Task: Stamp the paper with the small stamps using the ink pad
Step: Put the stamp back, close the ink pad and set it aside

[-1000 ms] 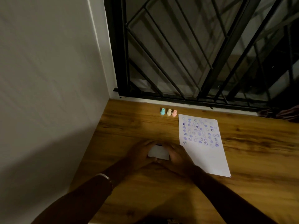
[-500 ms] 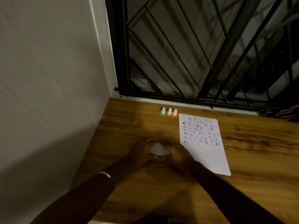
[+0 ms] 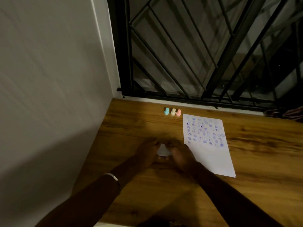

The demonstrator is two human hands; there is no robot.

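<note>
Hands remain cupped around the white ink pad [image 3: 163,150] as a second ago, left hand [image 3: 147,153] and right hand [image 3: 179,155] gripping its sides, less of it showing now. Paper [image 3: 211,154] lies just right of the right fingers [image 3: 170,145]; stamps [image 3: 173,111] stand beyond, unmoved.

Dim room, low light. Plain pale wall [image 3: 49,79] fills left of frame, soft shadow across lower part. Black metal window grille [image 3: 205,49] with diagonal bars, upper right; glass behind, dark outside. White sill strip [image 3: 188,104] under grille. Wood-grain table [image 3: 254,161] across lower right, butting wall and sill.
</note>
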